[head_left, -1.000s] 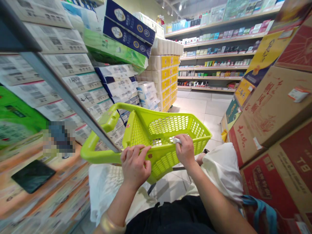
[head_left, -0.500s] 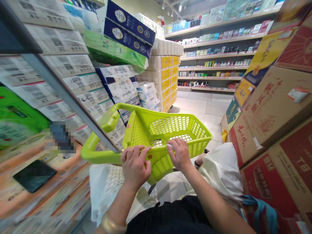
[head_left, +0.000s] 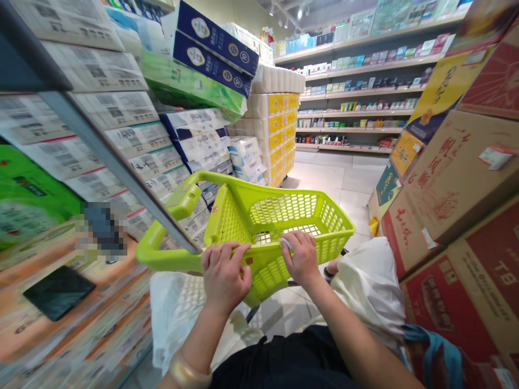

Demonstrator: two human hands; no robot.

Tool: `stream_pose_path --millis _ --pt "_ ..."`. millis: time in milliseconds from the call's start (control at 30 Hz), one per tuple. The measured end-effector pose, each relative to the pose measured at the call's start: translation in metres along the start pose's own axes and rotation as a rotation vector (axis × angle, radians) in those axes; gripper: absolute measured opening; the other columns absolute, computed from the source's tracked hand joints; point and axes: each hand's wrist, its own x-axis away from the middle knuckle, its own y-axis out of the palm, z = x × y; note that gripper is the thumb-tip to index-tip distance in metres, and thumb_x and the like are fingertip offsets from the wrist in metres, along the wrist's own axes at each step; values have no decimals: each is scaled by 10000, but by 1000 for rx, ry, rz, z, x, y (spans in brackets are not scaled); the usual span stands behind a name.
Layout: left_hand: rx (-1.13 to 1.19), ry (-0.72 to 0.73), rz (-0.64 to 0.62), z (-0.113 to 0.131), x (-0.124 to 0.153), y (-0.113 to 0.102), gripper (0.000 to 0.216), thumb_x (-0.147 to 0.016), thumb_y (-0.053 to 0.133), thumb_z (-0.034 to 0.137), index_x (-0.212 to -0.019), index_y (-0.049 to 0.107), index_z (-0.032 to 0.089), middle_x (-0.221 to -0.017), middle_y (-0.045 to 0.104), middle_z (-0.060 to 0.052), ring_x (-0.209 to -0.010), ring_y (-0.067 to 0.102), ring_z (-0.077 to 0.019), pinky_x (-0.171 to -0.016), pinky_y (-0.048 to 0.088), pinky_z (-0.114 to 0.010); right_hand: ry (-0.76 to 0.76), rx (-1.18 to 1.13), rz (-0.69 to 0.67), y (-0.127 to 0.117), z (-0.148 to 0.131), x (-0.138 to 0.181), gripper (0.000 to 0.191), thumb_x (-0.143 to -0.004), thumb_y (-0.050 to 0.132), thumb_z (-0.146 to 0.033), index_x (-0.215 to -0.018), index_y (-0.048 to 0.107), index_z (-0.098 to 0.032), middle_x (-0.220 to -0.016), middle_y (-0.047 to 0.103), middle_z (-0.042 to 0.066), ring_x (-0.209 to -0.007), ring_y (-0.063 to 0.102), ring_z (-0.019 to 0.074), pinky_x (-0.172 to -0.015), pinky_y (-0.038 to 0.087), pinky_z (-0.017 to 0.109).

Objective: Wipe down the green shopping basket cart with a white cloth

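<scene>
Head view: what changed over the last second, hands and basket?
The right hand slid a little left along the near rim of the basket, toward the left hand, keeping a small white scrap at its fingertips. Nothing was taken up or let go. The left hand stayed curled over the rim, and the basket barely shifted.

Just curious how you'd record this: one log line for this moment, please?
left hand grips near rim of green basket | right hand pinches small white item on rim | around: stacked cartons
</scene>
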Motion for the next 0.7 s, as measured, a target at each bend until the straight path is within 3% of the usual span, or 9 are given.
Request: stream_pose_path --millis 167,267,367,533,700 --pt "-87 -67 -23 11 -5 -4 305 -741 551 171 -1017 671 218 -936 641 -78 -1006 543 -297 -1050 283 -509 51 3 35 7 -9 3 152 -908 481 -247 -963 620 -218 -951 619 58 -930 504 218 -893 329 377" --pt "-90 -60 -42 27 -9 -3 369 -748 527 158 -1095 648 190 -1115 619 -121 -1194 476 -334 -1108 210 -545 50 -2 46 13 -19 3 152 -910 478 -245 -965 618 -221 -965 614 59 -947 494 224 -907 320 383" --pt "3 19 -132 44 -12 7 539 -734 482 99 -1266 547 151 -1278 574 -123 -1294 420 -297 -1153 168 -503 38 2 37 15 -22 3 145 -913 479 -243 -963 613 -221 -972 615 58 -947 497 220 -897 323 373" --pt "20 49 -291 51 -8 31 570 -754 484 114 -1323 475 97 -1220 614 -123 -1202 502 -262 -1145 228 -463 -16 18 -25 8 -3 1 162 -922 466 -226 -964 622 -223 -937 625 43 -917 515 193 -869 332 339" --pt "7 84 -317 41 -2 38 556 -723 536 140 -1277 500 127 -1182 601 -107 -1187 482 -263 -1150 230 -439 107 115 61 0 20 2 175 -927 461 -262 -915 628 -212 -919 632 51 -919 505 211 -892 315 364"
